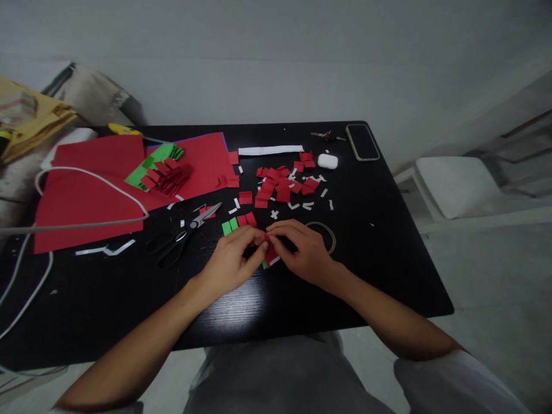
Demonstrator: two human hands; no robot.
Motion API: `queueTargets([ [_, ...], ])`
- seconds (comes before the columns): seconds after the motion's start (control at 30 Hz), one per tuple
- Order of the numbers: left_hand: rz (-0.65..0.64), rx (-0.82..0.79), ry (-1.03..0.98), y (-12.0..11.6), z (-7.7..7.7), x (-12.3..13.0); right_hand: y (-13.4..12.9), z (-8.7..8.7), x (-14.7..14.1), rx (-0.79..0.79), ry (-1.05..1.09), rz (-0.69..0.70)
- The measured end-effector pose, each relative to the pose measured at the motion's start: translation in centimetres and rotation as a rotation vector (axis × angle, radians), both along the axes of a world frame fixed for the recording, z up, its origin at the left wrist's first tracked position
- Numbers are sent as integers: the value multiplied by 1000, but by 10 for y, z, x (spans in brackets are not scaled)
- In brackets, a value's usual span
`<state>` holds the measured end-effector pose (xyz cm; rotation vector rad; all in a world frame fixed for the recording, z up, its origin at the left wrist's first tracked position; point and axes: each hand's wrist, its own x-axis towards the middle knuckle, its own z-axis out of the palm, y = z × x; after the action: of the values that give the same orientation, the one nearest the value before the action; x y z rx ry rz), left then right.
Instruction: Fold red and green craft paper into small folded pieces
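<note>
Near the middle of the black table, my left hand (235,259) and my right hand (304,250) meet with their fingertips pinched on a small red paper piece (271,253). Green and white edges show at its lower end; the fingers hide part of it. Just beyond my left hand lie a green paper piece (230,225) and a folded red piece (246,219). Many small red pieces (283,190) and white scraps are scattered further back. Black-handled scissors (185,234) rest open to the left of my left hand.
Large red sheets (95,190) cover the table's left, with a green and red folded strip (161,169) on them and a white cable (107,222) across. A white strip (271,150), white case (328,161), keys (328,136) and phone (362,142) lie at the back. A ring (330,236) lies beside my right hand.
</note>
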<state>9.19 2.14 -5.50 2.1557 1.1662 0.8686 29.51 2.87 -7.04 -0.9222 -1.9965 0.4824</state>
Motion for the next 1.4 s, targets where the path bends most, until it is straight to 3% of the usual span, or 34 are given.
queueTargets([
  [0.33, 19, 4, -3, 0, 1, 2, 2, -3, -2, 167, -113, -32],
  [0.6, 211, -174, -146, 3, 2, -2, 18, -12, 8, -12, 0, -231],
  [0.73, 300, -296, -252, 6, -1, -4, 21, -13, 9, -90, 7, -256],
  [0.83, 311, -322, -273, 7, -1, -4, 15, -9, 5, -54, 70, -229],
  [1.0, 241, -197, -179, 3, 3, 0, 4, -3, -3, 36, 118, -160],
  [1.13, 212, -142, -137, 1, 4, 1, 6, -2, -2, 18, 124, -163],
  [1.3, 291, -255, -250, 5, 3, -2, 17, -9, 7, -126, 77, -284],
  [1.4, 332, -343, -337, 7, 3, -2, 21, -15, 9, -156, 30, -263],
])
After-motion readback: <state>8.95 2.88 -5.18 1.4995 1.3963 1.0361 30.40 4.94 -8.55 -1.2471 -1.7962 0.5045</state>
